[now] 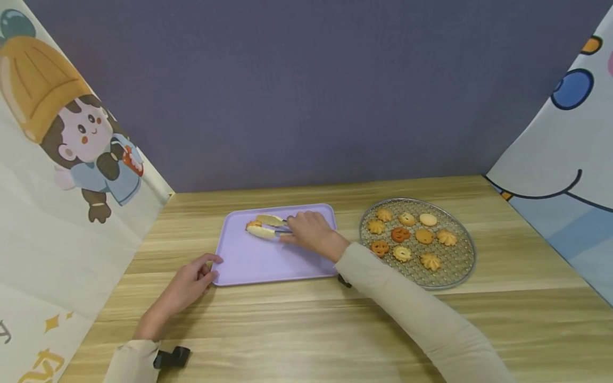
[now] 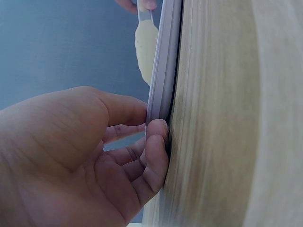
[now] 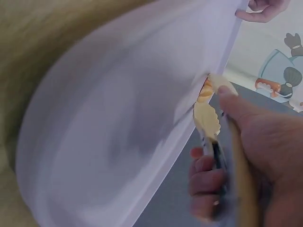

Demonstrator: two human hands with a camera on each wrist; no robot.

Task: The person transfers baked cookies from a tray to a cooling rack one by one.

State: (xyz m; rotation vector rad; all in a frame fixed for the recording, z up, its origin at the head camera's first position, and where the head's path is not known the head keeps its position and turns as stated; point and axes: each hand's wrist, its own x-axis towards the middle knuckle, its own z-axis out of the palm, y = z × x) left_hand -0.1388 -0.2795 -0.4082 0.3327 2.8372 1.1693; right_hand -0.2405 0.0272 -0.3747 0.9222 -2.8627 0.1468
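My right hand [image 1: 313, 234] grips a pair of tongs [image 1: 262, 232] with cream-coloured tips, over the lilac tray [image 1: 268, 266]. Between the tips is an orange-brown cookie [image 3: 205, 91], low over the tray's far left part and partly covered by them. At the tray's near left corner, my left hand [image 1: 189, 284] pinches the rim; in the left wrist view the thumb lies on the rim [image 2: 163, 71] and the fingertips [image 2: 156, 146] curl at its outer side.
Right of the tray stands a round wire-mesh rack [image 1: 452, 263] bearing several cookies of different shapes, partly behind my right sleeve [image 1: 407, 298]. A dark wall panel [image 1: 306, 106] closes off the wooden table's back, with printed sheets [image 1: 29, 213] at the sides.
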